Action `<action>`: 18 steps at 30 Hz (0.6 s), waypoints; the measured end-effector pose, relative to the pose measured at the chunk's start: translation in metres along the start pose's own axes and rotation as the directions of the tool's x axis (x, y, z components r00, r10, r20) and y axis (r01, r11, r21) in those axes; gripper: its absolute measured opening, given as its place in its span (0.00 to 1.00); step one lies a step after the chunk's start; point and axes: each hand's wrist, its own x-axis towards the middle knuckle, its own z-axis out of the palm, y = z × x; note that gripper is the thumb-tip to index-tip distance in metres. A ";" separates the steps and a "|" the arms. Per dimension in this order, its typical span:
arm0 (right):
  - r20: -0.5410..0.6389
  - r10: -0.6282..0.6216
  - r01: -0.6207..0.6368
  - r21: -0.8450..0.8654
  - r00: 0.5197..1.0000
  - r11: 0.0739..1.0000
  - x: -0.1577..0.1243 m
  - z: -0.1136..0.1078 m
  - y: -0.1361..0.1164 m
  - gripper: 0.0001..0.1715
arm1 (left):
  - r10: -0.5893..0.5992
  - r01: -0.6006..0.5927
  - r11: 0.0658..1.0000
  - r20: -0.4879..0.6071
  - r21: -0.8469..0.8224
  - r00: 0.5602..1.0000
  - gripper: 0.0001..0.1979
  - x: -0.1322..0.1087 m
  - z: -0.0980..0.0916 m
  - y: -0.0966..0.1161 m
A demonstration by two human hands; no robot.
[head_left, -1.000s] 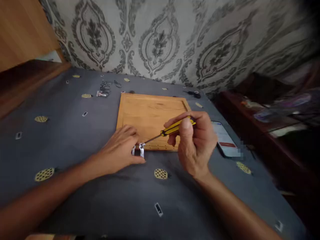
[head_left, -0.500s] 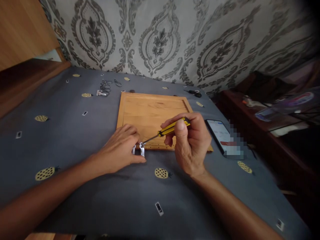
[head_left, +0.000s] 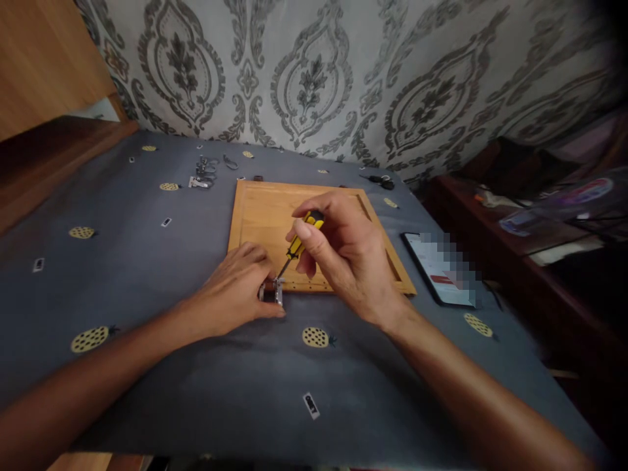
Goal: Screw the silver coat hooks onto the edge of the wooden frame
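My left hand point(head_left: 234, 288) is closed at the front edge of a wooden board point(head_left: 267, 209), pinching a shiny metal hose clamp point(head_left: 279, 294) between thumb and fingers. Part of the clamp is hidden behind those fingers. My right hand point(head_left: 356, 261) grips a small yellow and black screwdriver point(head_left: 297, 244) by its handle. The screwdriver slants down to the left, with its tip at the top of the clamp.
Several more metal clamps point(head_left: 203, 173) lie at the back left of the grey tablecloth point(head_left: 132, 275). Keys point(head_left: 383, 182) rest at the back right. A phone point(head_left: 432, 278) with a lit screen lies right of the board. A patterned curtain or wall covering point(head_left: 275, 39) rises behind.
My right hand has moved left and up, so the screwdriver stands more steeply over the clamp. My left hand stays almost in place, holding the clamp.
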 end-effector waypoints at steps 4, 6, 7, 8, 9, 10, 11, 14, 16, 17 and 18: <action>0.132 -0.042 0.049 -0.050 0.990 0.998 0.011 -0.001 -0.005 0.11 | 0.012 -0.012 1.000 -0.008 -0.010 1.000 0.18 0.000 0.001 -0.001; 0.171 -0.054 0.062 -0.042 0.984 0.997 0.013 -0.002 -0.006 0.12 | 0.014 -0.014 1.000 -0.003 -0.006 1.000 0.18 0.000 0.001 -0.001; 0.184 -0.053 0.060 -0.033 0.981 0.998 0.013 -0.003 -0.007 0.13 | 0.013 -0.013 1.000 0.002 -0.002 1.000 0.18 0.000 0.001 -0.001; 0.196 -0.046 0.052 -0.025 0.979 0.998 0.013 -0.004 -0.007 0.14 | 0.010 -0.010 1.000 0.005 0.001 1.000 0.18 0.000 0.001 -0.001; 0.205 -0.038 0.042 -0.019 0.978 0.999 0.012 -0.004 -0.007 0.15 | 0.005 -0.005 1.000 0.007 0.003 1.000 0.18 0.000 0.000 -0.001; 0.211 -0.030 0.034 -0.014 0.977 0.999 0.012 -0.005 -0.007 0.15 | -0.001 0.001 1.000 0.008 0.002 1.000 0.18 0.000 0.000 0.000; 0.212 -0.024 0.026 -0.009 0.977 1.000 0.011 -0.006 -0.007 0.16 | -0.007 0.007 1.000 0.007 0.000 1.000 0.18 0.000 0.000 0.001; 0.199 -0.022 0.021 0.008 0.980 1.000 0.010 -0.005 -0.005 0.15 | -0.024 0.024 1.000 0.015 -0.014 1.000 0.17 0.000 -0.001 0.002; 0.183 -0.029 0.027 0.010 0.983 1.000 0.009 -0.004 -0.004 0.14 | -0.021 0.021 1.000 0.015 -0.020 1.000 0.17 0.000 -0.001 0.002; 0.172 -0.030 0.029 0.007 0.985 1.000 0.009 -0.003 -0.004 0.13 | -0.014 0.014 1.000 0.012 -0.022 1.000 0.16 0.000 -0.001 0.002; 0.158 -0.029 0.029 0.003 0.987 1.000 0.009 -0.002 -0.003 0.12 | -0.010 0.010 1.000 0.011 -0.023 1.000 0.17 0.000 -0.001 0.001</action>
